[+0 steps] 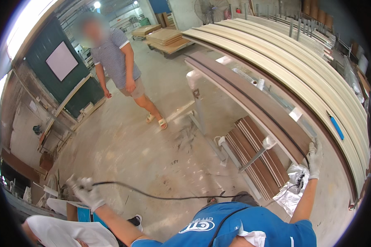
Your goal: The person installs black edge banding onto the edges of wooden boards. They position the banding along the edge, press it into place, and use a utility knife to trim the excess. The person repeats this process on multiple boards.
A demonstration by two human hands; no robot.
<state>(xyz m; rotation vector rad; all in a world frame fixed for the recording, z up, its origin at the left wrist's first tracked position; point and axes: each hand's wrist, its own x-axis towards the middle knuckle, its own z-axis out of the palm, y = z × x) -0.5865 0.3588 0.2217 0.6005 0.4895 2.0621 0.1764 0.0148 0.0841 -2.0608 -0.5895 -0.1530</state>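
My left hand (86, 192), in a pale work glove, is held out to the left, closed at the end of a thin black rubber-like strip (152, 195). That strip sags across in front of me toward the right. In a similar glove, my right hand (314, 161) grips the near end of a long brown board (255, 105). Its fingertips are partly hidden against the board's edge. A black line runs lengthwise along the board and ends by my right hand. Just below that hand lies crumpled silvery wrapping (290, 191) with black strands on it.
Long cream profiles (292, 53) lie at the right, with a blue cutter (336, 127) on top. More brown boards (255, 158) are stacked beneath the metal stand (200, 107). A person in a striped shirt (117, 57) stands ahead; another person's white sleeve (66, 230) is close at lower left.
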